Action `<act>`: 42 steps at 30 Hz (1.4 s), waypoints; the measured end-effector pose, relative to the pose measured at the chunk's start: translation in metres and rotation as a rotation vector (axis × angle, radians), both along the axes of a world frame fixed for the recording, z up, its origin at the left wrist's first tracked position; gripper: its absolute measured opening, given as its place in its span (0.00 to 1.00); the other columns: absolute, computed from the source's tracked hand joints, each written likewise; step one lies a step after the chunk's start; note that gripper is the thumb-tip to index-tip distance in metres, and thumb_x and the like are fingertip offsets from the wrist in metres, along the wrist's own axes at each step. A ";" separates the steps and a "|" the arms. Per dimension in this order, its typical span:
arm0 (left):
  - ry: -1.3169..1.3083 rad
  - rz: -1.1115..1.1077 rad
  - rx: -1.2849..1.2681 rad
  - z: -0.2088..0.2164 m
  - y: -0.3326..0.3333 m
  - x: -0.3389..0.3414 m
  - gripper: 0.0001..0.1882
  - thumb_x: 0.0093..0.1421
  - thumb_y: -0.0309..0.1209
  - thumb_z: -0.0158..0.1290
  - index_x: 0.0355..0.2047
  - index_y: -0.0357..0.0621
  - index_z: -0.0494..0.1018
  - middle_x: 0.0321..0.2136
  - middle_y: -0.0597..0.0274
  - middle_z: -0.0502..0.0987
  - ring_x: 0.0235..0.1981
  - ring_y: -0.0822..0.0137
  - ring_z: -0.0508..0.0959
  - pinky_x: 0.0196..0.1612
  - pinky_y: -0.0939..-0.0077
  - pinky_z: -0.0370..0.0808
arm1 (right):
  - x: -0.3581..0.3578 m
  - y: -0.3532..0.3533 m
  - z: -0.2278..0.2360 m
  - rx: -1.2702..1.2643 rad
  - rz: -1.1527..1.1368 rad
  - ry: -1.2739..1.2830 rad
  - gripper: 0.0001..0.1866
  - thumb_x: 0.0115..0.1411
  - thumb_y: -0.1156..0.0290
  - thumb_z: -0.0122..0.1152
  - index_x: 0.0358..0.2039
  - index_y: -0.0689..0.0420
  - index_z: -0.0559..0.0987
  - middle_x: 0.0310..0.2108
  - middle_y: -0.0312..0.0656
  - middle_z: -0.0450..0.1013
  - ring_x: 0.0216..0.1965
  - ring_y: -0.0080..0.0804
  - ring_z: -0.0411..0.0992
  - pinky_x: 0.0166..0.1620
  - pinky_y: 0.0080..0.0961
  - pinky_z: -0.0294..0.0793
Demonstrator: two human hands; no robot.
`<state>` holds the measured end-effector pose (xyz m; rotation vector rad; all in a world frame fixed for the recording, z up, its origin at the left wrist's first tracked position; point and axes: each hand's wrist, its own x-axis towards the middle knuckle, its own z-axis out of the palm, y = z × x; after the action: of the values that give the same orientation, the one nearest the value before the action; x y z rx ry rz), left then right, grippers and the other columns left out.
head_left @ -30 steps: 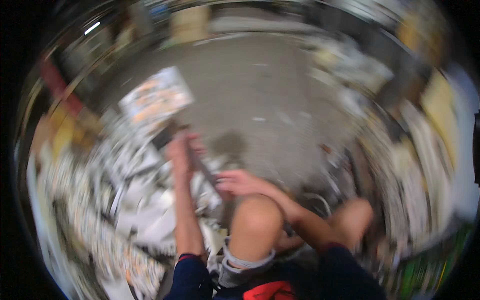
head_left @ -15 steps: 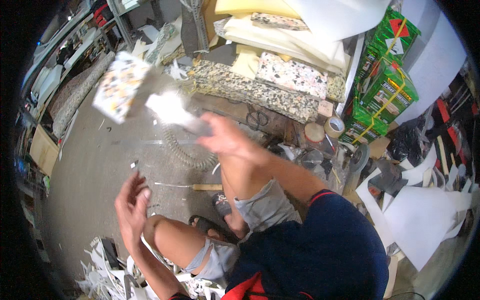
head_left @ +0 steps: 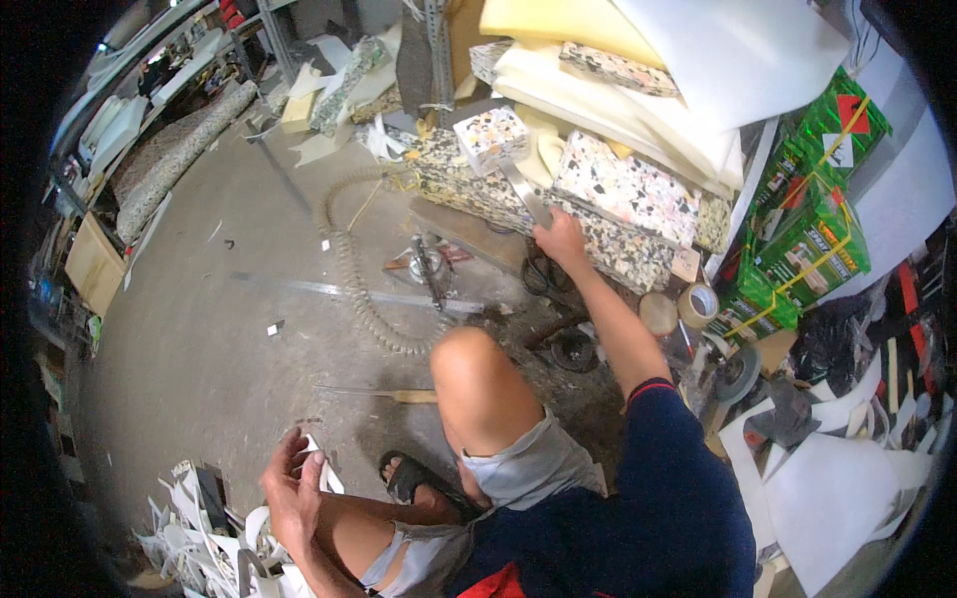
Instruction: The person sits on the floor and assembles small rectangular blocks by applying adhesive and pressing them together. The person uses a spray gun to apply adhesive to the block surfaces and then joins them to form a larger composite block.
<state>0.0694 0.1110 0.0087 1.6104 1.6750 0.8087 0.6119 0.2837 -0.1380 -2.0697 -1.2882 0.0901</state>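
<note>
My right hand [head_left: 561, 242] is stretched forward, its fingers closed round the near end of a flat metal blade [head_left: 523, 192]. The blade's far end reaches a small speckled foam block [head_left: 492, 138] at the near side of the foam stack. Whether the blade is stuck to the block or only touches it, I cannot tell. My left hand [head_left: 294, 488] hovers by my left knee, fingers loosely bent and thumb apart. A white scrap [head_left: 326, 468] shows just beside its thumb; I cannot make out any grip on it.
Speckled foam slabs [head_left: 626, 186] and white foam sheets are piled ahead. On the floor lie a coiled hose [head_left: 349, 269], a metal ruler [head_left: 329, 289] and a wooden-handled tool [head_left: 409, 396]. Green boxes [head_left: 812, 229], tape rolls [head_left: 698, 305] and white scraps [head_left: 842, 488] are at the right.
My right hand has swung forward and right, bringing the blade and the speckled block from over the floor to the foam stack. My left hand has dropped lower, toward my knee.
</note>
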 end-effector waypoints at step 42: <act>0.460 -0.176 -0.093 -0.068 0.128 0.035 0.38 0.72 0.57 0.37 0.51 0.26 0.75 0.40 0.42 0.82 0.40 0.49 0.83 0.45 0.55 0.78 | -0.076 -0.400 -0.145 -0.100 -0.299 0.118 0.11 0.63 0.63 0.57 0.42 0.54 0.78 0.42 0.49 0.74 0.44 0.52 0.76 0.46 0.44 0.78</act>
<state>0.1042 0.2389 -0.0593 1.9461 1.8084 0.2777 0.5361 -0.1160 -0.2830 -2.2827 -0.9101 0.1420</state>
